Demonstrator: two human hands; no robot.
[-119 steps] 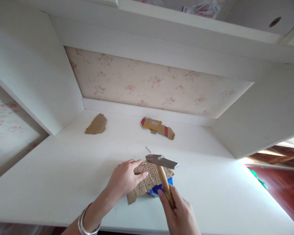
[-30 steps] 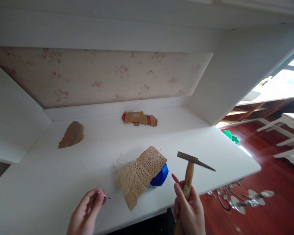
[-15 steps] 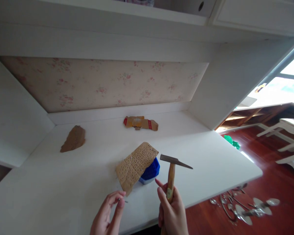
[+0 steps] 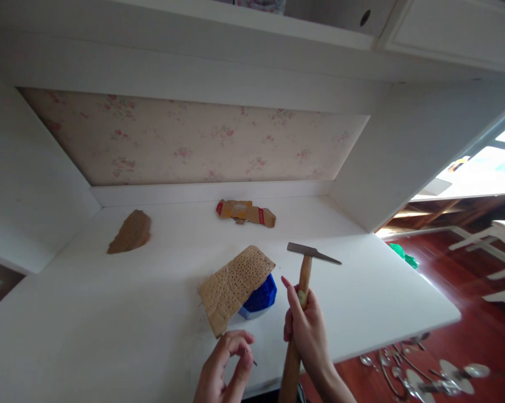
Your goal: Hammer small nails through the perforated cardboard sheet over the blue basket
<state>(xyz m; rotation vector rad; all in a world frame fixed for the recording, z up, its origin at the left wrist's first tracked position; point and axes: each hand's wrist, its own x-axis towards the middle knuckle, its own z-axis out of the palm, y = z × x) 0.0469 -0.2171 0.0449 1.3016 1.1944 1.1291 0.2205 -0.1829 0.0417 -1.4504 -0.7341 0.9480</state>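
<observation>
My right hand (image 4: 305, 327) is wrapped round the wooden handle of a hammer (image 4: 306, 274), whose steel head points right above the white desk (image 4: 110, 313). My left hand (image 4: 225, 369) pinches a small nail (image 4: 252, 361) between thumb and fingertips near the desk's front edge. Just beyond both hands a perforated piece of cardboard (image 4: 233, 285) leans on a blue plastic container (image 4: 261, 296).
A torn brown cardboard scrap (image 4: 130, 232) lies at the back left and a crumpled cardboard strip with red tape (image 4: 246, 212) at the back middle. White side panels and a shelf enclose the desk. Right of the desk: red wooden floor, metal parts (image 4: 424, 369), a green object (image 4: 403, 256).
Four seconds ago my left hand pressed the cardboard while the hammer hung over it. Since then the left hand came back holding a nail, and the hammer rose slightly to the right.
</observation>
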